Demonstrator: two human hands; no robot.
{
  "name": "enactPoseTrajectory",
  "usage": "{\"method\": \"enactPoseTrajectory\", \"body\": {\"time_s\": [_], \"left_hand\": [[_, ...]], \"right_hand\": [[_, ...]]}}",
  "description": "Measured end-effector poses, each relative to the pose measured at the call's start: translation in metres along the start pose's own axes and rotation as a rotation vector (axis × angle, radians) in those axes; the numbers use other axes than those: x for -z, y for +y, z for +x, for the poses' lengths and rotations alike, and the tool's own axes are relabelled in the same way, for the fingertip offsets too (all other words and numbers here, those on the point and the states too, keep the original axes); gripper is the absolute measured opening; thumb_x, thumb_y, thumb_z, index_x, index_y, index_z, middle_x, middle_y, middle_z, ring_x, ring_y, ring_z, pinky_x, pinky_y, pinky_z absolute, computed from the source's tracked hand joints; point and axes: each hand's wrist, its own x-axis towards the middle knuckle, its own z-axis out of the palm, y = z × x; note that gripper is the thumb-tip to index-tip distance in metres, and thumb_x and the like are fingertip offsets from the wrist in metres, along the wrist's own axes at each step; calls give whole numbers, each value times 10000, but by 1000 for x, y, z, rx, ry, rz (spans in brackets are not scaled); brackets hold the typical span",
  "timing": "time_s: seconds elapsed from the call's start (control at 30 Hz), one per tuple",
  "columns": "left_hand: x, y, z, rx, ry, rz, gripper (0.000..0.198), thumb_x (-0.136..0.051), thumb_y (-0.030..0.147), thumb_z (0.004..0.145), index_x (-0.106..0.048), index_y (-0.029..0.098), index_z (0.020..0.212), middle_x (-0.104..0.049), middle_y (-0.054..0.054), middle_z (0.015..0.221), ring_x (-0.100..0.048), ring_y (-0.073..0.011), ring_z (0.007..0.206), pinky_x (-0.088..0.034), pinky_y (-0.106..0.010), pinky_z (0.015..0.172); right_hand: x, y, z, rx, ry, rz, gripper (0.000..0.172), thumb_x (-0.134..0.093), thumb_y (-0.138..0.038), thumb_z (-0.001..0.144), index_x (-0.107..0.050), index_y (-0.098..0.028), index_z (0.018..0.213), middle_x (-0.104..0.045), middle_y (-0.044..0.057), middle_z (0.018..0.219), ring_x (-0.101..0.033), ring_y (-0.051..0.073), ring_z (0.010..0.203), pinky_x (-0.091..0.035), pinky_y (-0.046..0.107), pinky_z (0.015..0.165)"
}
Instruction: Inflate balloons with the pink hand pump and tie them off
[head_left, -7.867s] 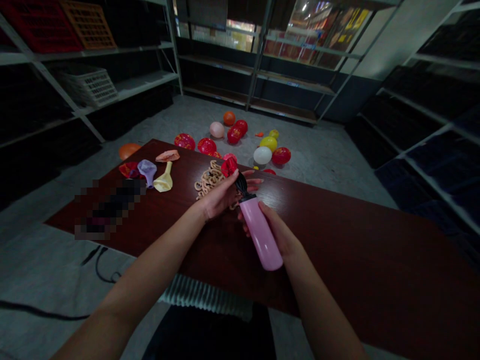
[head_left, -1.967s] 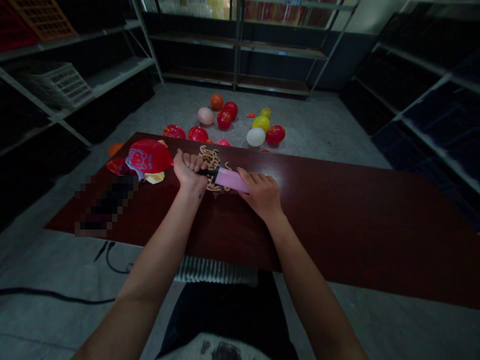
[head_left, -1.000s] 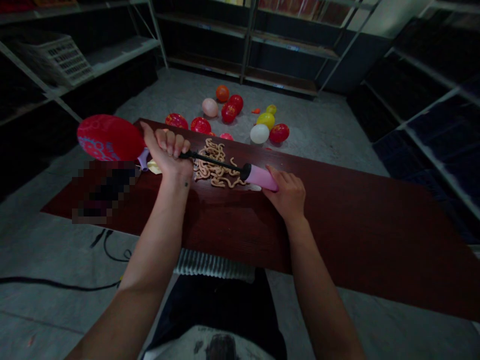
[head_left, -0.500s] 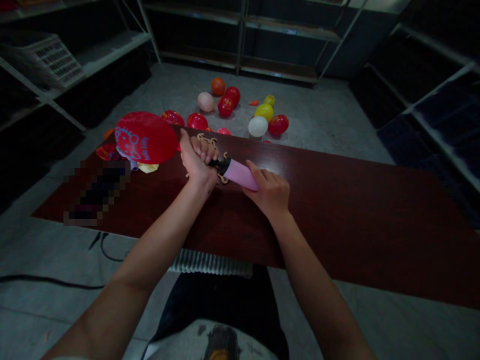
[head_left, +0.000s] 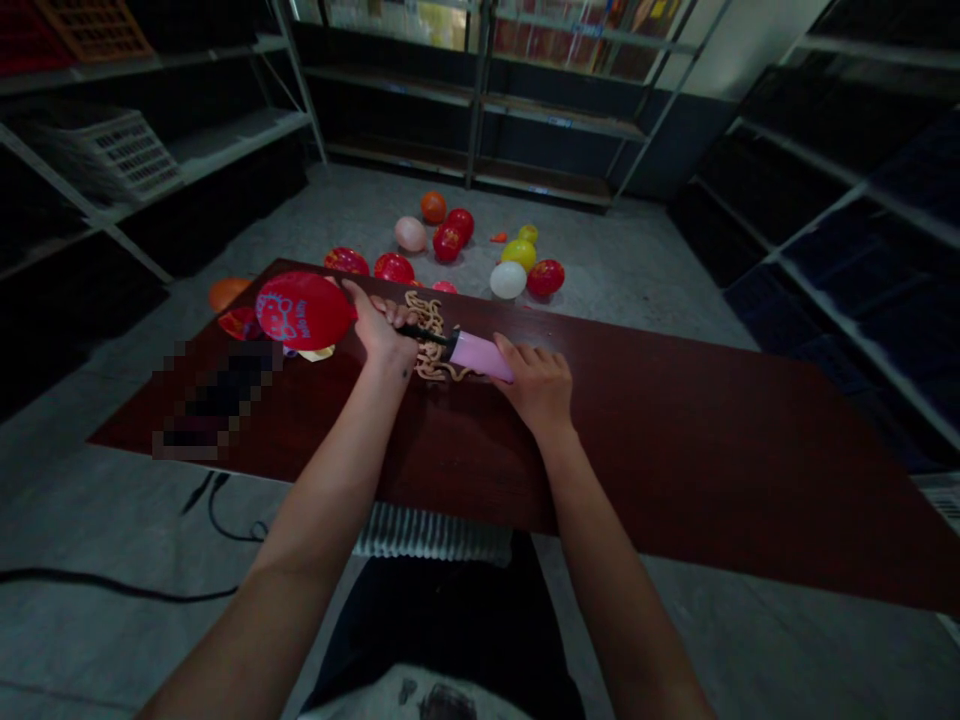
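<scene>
A red balloon (head_left: 306, 312) printed with a light-blue cartoon face and lettering bulges out to the left of my left hand (head_left: 381, 325). That hand is closed around the balloon's neck and the black end of a hand balloon pump; the join between them is hidden under my fingers. A thin black rod runs from there into the pump's pink barrel (head_left: 480, 355). My right hand (head_left: 538, 385) is wrapped round the far end of that barrel. Beneath the pump, a heap of tan, long thin balloons or strips (head_left: 427, 318) lies on the brown table (head_left: 675, 440).
Deflated balloons (head_left: 319, 353) and a pixelated dark item (head_left: 221, 400) lie on the table's left part. Several inflated balloons (head_left: 448, 242) rest on the floor beyond. Shelving (head_left: 472, 120) surrounds the area, with a white basket (head_left: 139, 155) at left. A black cable (head_left: 120, 588) crosses the floor.
The pink barrel now sits farther from my left hand, with more thin black rod showing between. The balloon and both hands appear lower over the table. The view has tilted up.
</scene>
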Motion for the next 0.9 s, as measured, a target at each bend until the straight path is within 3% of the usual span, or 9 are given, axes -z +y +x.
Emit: {"method": "enactPoseTrajectory", "body": {"time_s": [0.13,0.37,0.5,0.67,0.9], "left_hand": [[8,11,10,-15,51,-24,692,-551,683,958,-225,203,582,-217,91,419,-252,-68,318,-269,-215,376],[17,46,16,58,97,-115,517,-405,287,1077,-223,192,602,-207,100,398,-214,-52,290,-226,-201,383],[12,57,8,46,54,-151,525,-338,274,1101,-230,192,594,-204,94,394,-214,-46,290,-212,-195,381],[3,54,-6,-54,-36,-150,595,-301,387,1130,-219,182,578,-208,78,408,-194,-44,302,-192,-204,383],[-1,34,-14,-67,-97,-128,576,-345,298,1108,-217,188,558,-190,66,411,-182,-63,308,-194,-215,369]], "right_hand": [[1,9,-4,9,2,-37,568,-649,-424,922,-536,-270,1457,-741,83,1108,-581,254,920,-320,374,783],[8,34,-10,25,35,-75,580,-716,-382,877,-570,-269,1427,-741,71,1131,-582,257,948,-319,373,819],[13,39,-12,10,56,-57,548,-700,-396,887,-589,-265,1407,-747,65,1110,-587,258,946,-322,375,816],[11,35,-13,-8,54,27,490,-675,-393,898,-624,-246,1363,-753,60,1065,-596,247,905,-322,369,798],[9,26,-10,4,20,86,517,-683,-370,887,-608,-243,1383,-751,72,1083,-609,240,913,-324,363,800]]}}
